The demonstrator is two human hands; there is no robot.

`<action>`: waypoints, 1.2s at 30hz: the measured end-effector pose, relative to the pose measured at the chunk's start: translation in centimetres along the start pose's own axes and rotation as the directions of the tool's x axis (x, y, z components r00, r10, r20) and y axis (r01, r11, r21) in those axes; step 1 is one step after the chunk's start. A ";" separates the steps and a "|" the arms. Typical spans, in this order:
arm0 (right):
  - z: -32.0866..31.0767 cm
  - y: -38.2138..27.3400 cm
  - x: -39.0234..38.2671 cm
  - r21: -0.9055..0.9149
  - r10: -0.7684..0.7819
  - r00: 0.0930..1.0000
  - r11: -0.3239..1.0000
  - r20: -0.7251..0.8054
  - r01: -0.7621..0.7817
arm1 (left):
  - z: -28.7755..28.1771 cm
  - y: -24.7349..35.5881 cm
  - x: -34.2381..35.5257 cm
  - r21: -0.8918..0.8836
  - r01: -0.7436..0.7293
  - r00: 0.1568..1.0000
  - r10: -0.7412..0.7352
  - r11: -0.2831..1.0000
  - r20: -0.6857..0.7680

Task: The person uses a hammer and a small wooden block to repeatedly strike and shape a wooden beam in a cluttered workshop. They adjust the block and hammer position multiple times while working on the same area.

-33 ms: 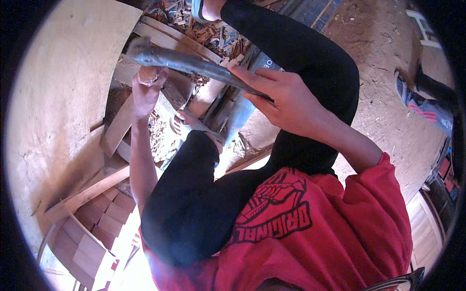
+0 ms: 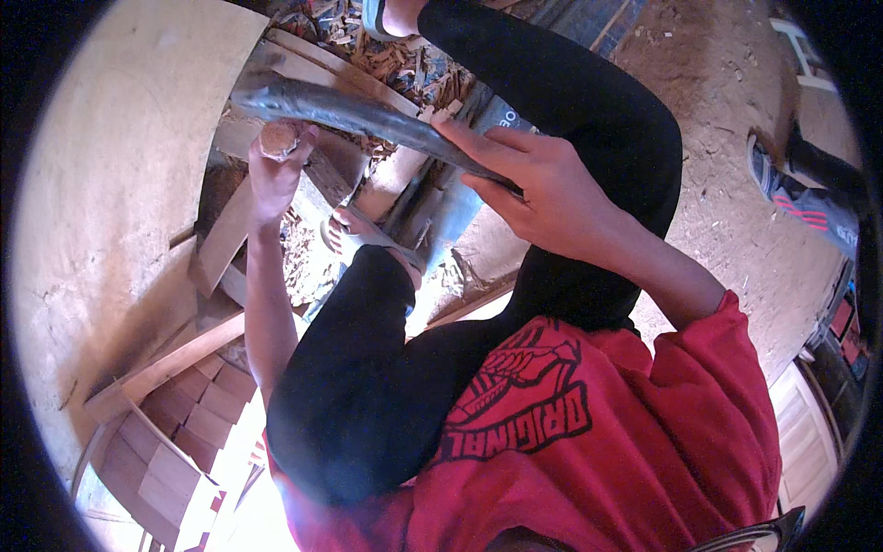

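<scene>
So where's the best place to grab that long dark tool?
Probably the slim end of the long dark tool, coming from the right, where the right hand already grips it. It slants across, broad end up at the left, and tapers toward that hand, so fingers should fit around it. The left hand is busy with a round-ended brown piece.

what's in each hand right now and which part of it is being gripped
The right hand holds a long dark tool by its narrow end. The left hand grips a brown round-ended piece just below its upturned end.
</scene>
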State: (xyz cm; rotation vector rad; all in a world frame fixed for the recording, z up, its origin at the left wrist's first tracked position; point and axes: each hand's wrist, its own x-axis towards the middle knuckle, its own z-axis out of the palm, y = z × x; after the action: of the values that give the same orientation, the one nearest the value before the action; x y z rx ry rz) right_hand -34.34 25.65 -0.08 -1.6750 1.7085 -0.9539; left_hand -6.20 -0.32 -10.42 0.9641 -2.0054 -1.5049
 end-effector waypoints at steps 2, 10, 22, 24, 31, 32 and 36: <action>0.2 0.3 0.1 0.017 0.011 0.999 1.000 0.030 -0.011 | 0.3 0.3 0.1 0.001 -0.016 1.000 0.016 1.000 -0.001; 0.4 0.8 0.2 0.008 -0.002 1.000 1.000 0.023 0.002 | -0.2 -0.8 0.4 0.018 0.093 0.995 -0.092 0.996 -0.037; 0.6 -0.1 0.8 -0.065 -0.048 0.994 0.996 0.098 0.054 | -2.0 -4.8 0.1 -0.187 -0.149 0.974 0.177 0.971 0.140; 0.5 -0.3 0.9 -0.089 -0.025 0.994 0.995 0.110 0.034 | -1.9 -5.3 0.0 -0.113 -0.120 0.992 0.123 0.986 0.025; 0.6 -0.8 0.9 -0.096 -0.010 0.988 0.995 0.155 0.025 | -1.8 -5.3 -0.4 -0.166 -0.090 0.995 0.097 0.982 0.038; 0.7 -0.8 0.8 -0.093 -0.001 0.987 0.996 0.159 0.016 | -1.7 -5.3 -0.4 -0.191 -0.046 0.999 0.050 0.980 0.016; 1.0 -0.7 0.6 0.042 -0.062 0.997 0.997 0.047 0.060 | -1.3 -5.7 -0.5 -0.204 -0.050 0.999 0.048 0.978 -0.016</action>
State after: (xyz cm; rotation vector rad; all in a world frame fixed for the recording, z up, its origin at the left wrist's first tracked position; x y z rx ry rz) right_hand -33.19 24.97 -0.08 -1.7189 1.6052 -0.9619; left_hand -3.40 -1.68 -15.41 0.8308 -1.8108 -1.6373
